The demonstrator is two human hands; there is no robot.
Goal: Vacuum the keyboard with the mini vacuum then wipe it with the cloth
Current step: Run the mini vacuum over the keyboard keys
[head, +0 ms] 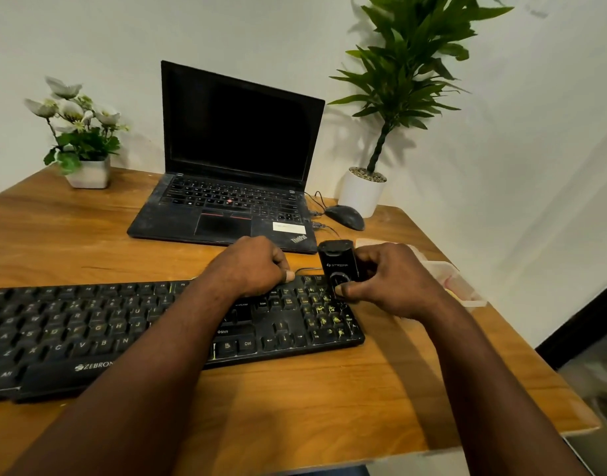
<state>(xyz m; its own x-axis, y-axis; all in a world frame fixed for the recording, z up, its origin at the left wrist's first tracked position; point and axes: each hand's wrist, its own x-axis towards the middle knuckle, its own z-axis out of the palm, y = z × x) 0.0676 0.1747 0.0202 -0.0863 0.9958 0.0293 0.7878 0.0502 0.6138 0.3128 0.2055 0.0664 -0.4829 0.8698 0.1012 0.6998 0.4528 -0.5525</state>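
A black keyboard [89, 331] lies across the near part of the wooden desk, with yellowish crumbs scattered over its number pad [324, 314]. My right hand [394, 280] grips a small black mini vacuum [338, 262], held upright over the number pad's far corner, thumb on its front. My left hand [252, 266] rests curled on the keyboard's far edge, pressing it down, just left of the vacuum. A pale cloth [446, 280] lies on the desk behind my right hand, mostly hidden.
An open black laptop [233, 173] stands behind the keyboard. A black mouse [345, 216] with its cable lies to the laptop's right. A flower pot [89, 173] is at the back left, a tall potted plant [362, 192] at the back right. The desk's right edge [501, 324] is near.
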